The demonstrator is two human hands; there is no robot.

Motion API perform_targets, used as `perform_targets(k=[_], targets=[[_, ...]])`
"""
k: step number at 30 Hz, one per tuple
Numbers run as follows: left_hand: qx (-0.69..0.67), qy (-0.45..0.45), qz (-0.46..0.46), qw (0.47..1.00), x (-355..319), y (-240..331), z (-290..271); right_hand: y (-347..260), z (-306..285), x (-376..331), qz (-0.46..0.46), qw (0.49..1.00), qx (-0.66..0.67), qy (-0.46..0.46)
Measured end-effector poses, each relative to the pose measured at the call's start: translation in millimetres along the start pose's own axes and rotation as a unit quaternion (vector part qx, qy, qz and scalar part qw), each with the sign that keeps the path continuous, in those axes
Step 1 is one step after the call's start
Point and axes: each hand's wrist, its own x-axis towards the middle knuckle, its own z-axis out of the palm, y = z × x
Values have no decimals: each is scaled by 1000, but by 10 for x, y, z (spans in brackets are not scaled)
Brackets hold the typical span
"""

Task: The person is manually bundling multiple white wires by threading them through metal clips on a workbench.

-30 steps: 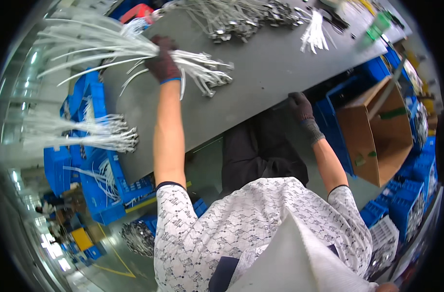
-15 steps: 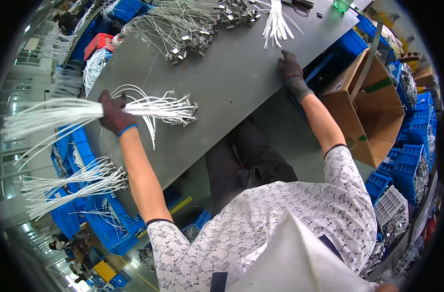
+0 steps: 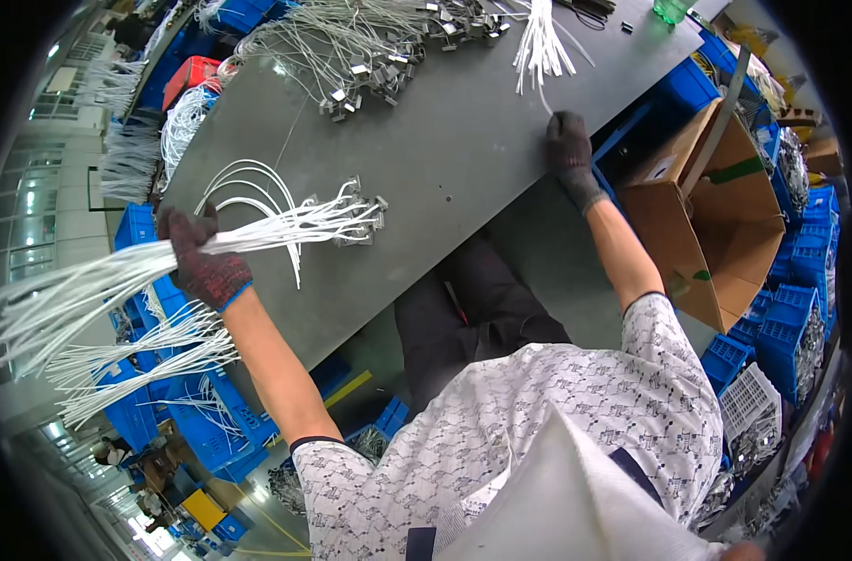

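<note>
My left hand (image 3: 206,266), in a dark knit glove, is closed around a bundle of white cables (image 3: 89,285) at the table's left edge. Their loose ends stick out past the edge, while the ends with small metal clips (image 3: 356,224) lie on the dark tabletop (image 3: 416,159). A few cables (image 3: 253,168) arch away from the bundle. At the table's right edge, my gloved right hand (image 3: 571,154) has its fingers drawn together at the tip of one white cable. That cable comes from a second white bunch (image 3: 543,47) at the far side.
A heap of thin cables with metal clips (image 3: 370,70) covers the far side of the table. An open cardboard box (image 3: 697,234) and blue crates (image 3: 790,318) stand at the right. More white cables (image 3: 145,360) lie over blue crates (image 3: 215,430) at the lower left.
My left hand has shifted slightly left and down, and the loose ends of its bundle have dropped. My right hand has moved slightly right and nearer, its fingers now at a cable tip.
</note>
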Motion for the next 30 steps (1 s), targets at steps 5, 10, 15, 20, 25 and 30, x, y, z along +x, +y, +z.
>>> perform_targets(k=[5,10,15,20,25,30], targets=[[136,-113,18,984,-36,-138,-85,-316,-245,-1043,3,989,105,-109],[49,-55,-12,997,15,-232,74,-658,-478,-1409,-46,959,159,-231],[32,-65,20,997,-253,19,118,-1180,-549,-1194,-131,946,182,-233],[204,-179,137,953,-102,-121,-274,-2106,-570,-918,-200,914,228,-269],[136,-211,11,968,-136,-1,-185,-3030,-656,-766,-189,877,262,-355],[30,-51,25,998,8,108,-92,-3603,-719,-802,-191,860,302,-365]])
